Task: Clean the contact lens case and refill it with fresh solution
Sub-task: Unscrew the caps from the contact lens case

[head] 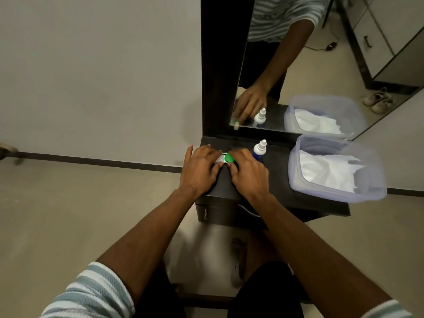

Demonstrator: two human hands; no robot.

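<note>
Grip, L: my left hand sits on the white-capped end of the lens case, fingers curled over it, thumb tip pressed at its near edge; index finger sticks out straight to the left.
Grip, R: my right hand curls round the green cap, fingers over the top, thumb at the near side. Cap looks tilted; can't tell if it's on or off the case.
Case: on the dark tabletop, toward its back left part, mostly hidden btwn my two hands.
Bottle: solution bottle, white nozzle, blue body, upright just beside my right hand, behind its knuckles, cap on.
Tub: clear plastic tub at the right of the table, well apart from the case, w/ white tissue crumpled inside.
Mirror: mirror stands at the back of the table; shows a hand, the bottle and the tub in reflection.
Drawer: drawer front w/ metal handle under the tabletop.
</note>
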